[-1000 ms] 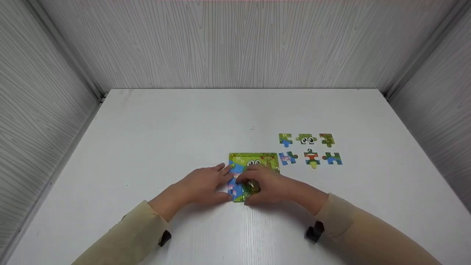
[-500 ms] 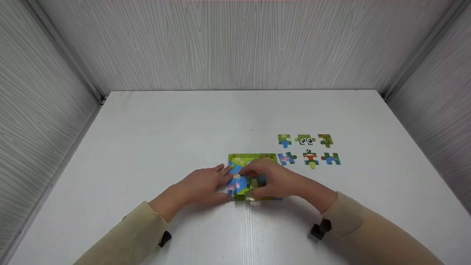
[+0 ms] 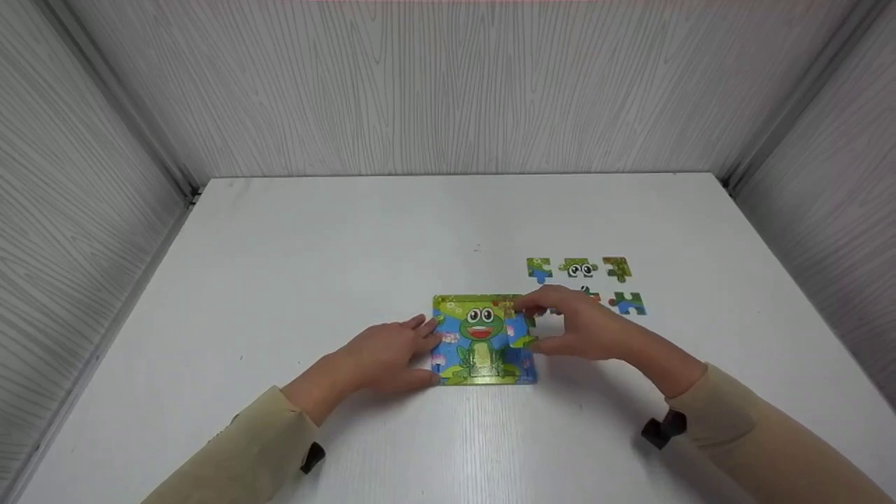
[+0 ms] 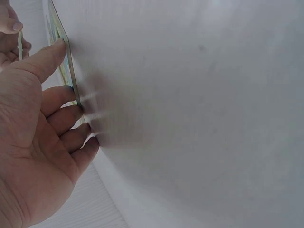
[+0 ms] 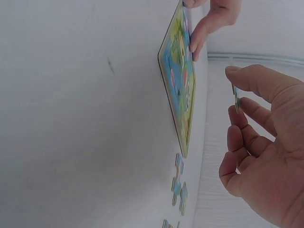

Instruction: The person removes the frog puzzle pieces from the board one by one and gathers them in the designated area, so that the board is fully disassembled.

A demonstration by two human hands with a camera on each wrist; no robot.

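A frog jigsaw board (image 3: 481,364) lies flat on the white table. My left hand (image 3: 392,353) rests at its left side, with thumb and fingertips touching the edge; the left wrist view shows them along the board's rim (image 4: 71,71). Over the board's right side, my right hand (image 3: 588,325) pinches a jigsaw piece (image 3: 518,330) with blue, a pink flower and a green lily pad. In the right wrist view the piece (image 5: 236,99) stands edge-on between thumb and fingertips, raised above the board.
Several loose jigsaw pieces lie in two rows at the right, among them one with eyes (image 3: 579,269) and a green-and-blue one (image 3: 628,304). My right hand covers part of the front row. Grey wood-grain panels (image 3: 448,91) enclose the table's back and sides.
My right hand has lifted the jigsaw piece from the board's lower left part and carried it right, uncovering the frog picture. The left hand stays at the board's edge.
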